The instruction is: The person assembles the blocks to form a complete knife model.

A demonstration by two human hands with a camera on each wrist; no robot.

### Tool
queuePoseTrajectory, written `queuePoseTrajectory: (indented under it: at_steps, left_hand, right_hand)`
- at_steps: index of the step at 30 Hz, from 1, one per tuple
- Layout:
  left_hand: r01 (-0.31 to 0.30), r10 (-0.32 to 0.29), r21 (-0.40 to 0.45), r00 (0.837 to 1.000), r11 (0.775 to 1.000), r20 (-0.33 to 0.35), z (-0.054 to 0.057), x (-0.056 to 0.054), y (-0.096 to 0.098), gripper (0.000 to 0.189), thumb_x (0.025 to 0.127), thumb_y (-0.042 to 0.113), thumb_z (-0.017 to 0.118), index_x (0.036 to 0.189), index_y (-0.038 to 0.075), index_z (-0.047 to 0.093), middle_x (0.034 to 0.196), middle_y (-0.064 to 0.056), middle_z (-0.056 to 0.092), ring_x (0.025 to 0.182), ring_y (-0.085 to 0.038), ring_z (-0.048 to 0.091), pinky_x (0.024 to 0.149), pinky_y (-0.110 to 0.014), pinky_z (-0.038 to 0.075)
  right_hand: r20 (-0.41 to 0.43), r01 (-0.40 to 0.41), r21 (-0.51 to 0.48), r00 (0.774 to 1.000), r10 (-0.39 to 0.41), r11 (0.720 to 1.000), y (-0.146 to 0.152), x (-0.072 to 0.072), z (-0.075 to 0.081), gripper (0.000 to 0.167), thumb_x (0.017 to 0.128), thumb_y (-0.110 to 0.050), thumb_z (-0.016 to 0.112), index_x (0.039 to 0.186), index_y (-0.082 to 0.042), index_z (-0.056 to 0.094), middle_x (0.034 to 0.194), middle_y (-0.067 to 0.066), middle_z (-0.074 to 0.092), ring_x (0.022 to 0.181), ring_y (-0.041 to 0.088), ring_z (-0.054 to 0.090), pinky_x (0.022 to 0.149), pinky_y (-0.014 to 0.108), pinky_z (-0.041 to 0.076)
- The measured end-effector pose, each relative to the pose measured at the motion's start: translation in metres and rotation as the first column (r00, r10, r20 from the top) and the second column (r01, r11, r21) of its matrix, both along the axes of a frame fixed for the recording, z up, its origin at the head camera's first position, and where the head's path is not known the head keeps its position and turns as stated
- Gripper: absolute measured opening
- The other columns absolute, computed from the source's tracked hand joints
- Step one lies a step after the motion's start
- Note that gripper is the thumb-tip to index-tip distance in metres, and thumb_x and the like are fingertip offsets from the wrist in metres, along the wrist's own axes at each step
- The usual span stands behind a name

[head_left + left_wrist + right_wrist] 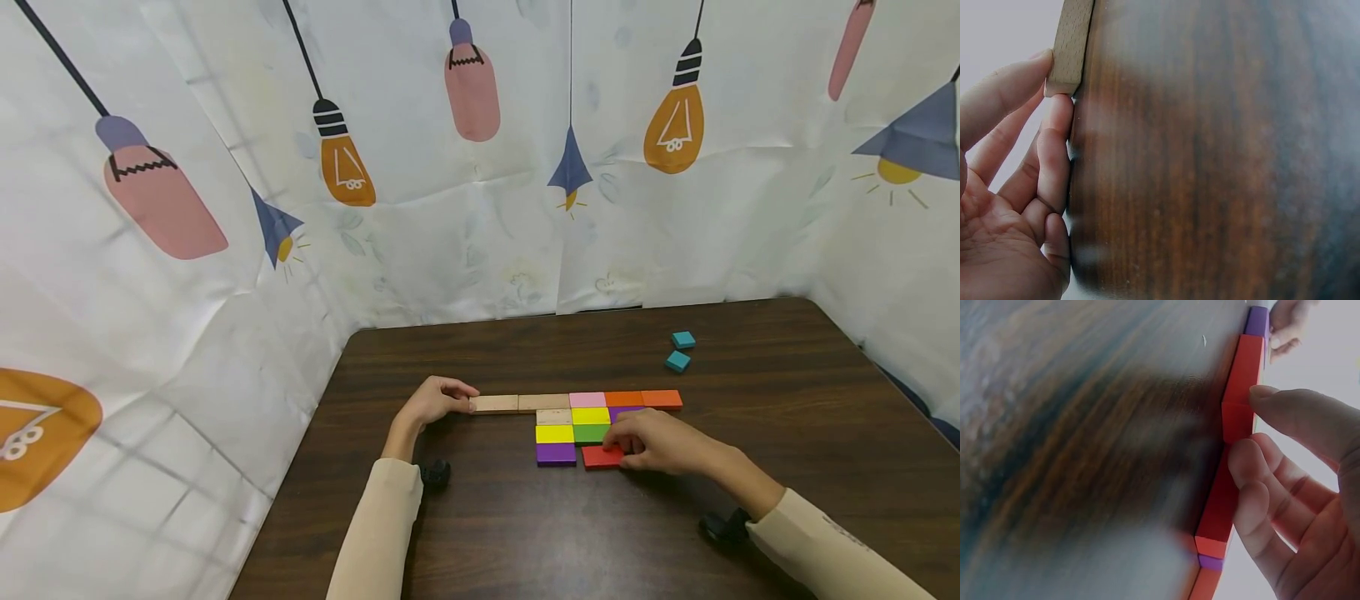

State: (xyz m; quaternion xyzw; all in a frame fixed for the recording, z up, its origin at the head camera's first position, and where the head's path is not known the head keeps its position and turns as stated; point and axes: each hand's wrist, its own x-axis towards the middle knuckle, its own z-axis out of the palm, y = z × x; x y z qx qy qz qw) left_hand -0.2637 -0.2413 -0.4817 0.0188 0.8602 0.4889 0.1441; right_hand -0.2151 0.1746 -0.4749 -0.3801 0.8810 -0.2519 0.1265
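Note:
In the head view my left hand [438, 400] is at the left end of the top row of flat blocks. Its thumb and a finger pinch the end of a plain wooden block [1071, 47]. My right hand [660, 442] is over the lower right of the arrangement, gripping a red block [600, 457] near its right end. Behind that one, the right wrist view shows a second red block [1219, 512] beside my curled fingers; the hand hides it in the head view. A purple block [556, 454] lies just left of the gripped red one, with a narrow gap between.
The rows also hold yellow [554, 433], green [592, 434], pink [587, 400] and orange blocks [662, 400]. Two teal blocks [678, 361] lie apart at the back right of the dark wooden table [480, 533]. A patterned cloth [480, 233] hangs behind the table.

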Motion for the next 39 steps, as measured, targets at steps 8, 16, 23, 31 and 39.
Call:
queuePoseTrajectory:
  at_steps: [8, 16, 23, 31, 39]
  left_hand:
    - [0.005, -0.005, -0.022, 1.000, 1.000, 0.008, -0.002, -0.001, -0.002, 0.017, 0.090, 0.016, 0.079, 0.107, 0.014, 0.080, 0.091, -0.005, 0.072, 0.087, -0.023, 0.066, 0.090, -0.040, 0.051]
    - [0.007, -0.007, -0.014, 1.000, 1.000, -0.001, -0.002, -0.001, -0.002, 0.017, 0.090, 0.014, 0.080, 0.106, 0.013, 0.081, 0.090, -0.005, 0.072, 0.085, -0.022, 0.065, 0.088, -0.039, 0.051]
    - [-0.001, 0.001, -0.010, 1.000, 1.000, -0.004, -0.003, -0.001, -0.001, 0.018, 0.089, 0.015, 0.080, 0.107, 0.012, 0.081, 0.091, -0.008, 0.071, 0.087, -0.025, 0.065, 0.088, -0.043, 0.051]
    - [0.002, -0.003, -0.020, 1.000, 1.000, -0.009, -0.002, 0.000, -0.001, 0.017, 0.090, 0.015, 0.080, 0.106, 0.013, 0.081, 0.090, -0.005, 0.072, 0.086, -0.023, 0.065, 0.088, -0.041, 0.051]
    - [0.004, -0.004, -0.012, 1.000, 1.000, -0.007, -0.001, -0.001, 0.000, 0.017, 0.089, 0.014, 0.080, 0.106, 0.012, 0.081, 0.089, -0.005, 0.070, 0.084, -0.022, 0.063, 0.085, -0.038, 0.050]
  right_hand:
    - [-0.010, 0.010, 0.011, 1.000, -0.010, 1.000, -0.004, 0.000, 0.000, 0.020, 0.089, -0.017, 0.079, 0.109, -0.020, 0.076, 0.080, -0.015, 0.057, 0.070, 0.000, 0.050, 0.064, 0.020, 0.046]
    - [-0.004, 0.011, -0.001, 1.000, -0.011, 1.000, -0.007, 0.001, 0.002, 0.020, 0.090, -0.018, 0.078, 0.110, -0.020, 0.075, 0.079, -0.016, 0.056, 0.068, -0.001, 0.049, 0.063, 0.020, 0.046]
    - [-0.014, 0.006, -0.010, 1.000, -0.006, 1.000, -0.009, 0.002, 0.002, 0.019, 0.090, -0.017, 0.078, 0.109, -0.020, 0.075, 0.079, -0.016, 0.057, 0.068, -0.001, 0.049, 0.062, 0.020, 0.046]
    - [-0.013, 0.012, -0.006, 1.000, -0.012, 1.000, -0.010, 0.002, 0.002, 0.019, 0.091, -0.017, 0.078, 0.109, -0.020, 0.075, 0.076, -0.016, 0.055, 0.066, -0.001, 0.049, 0.062, 0.020, 0.046]
    - [-0.023, 0.010, -0.007, 1.000, -0.010, 1.000, -0.012, 0.002, 0.001, 0.019, 0.091, -0.018, 0.078, 0.109, -0.020, 0.074, 0.074, -0.016, 0.055, 0.065, -0.002, 0.048, 0.061, 0.020, 0.045]
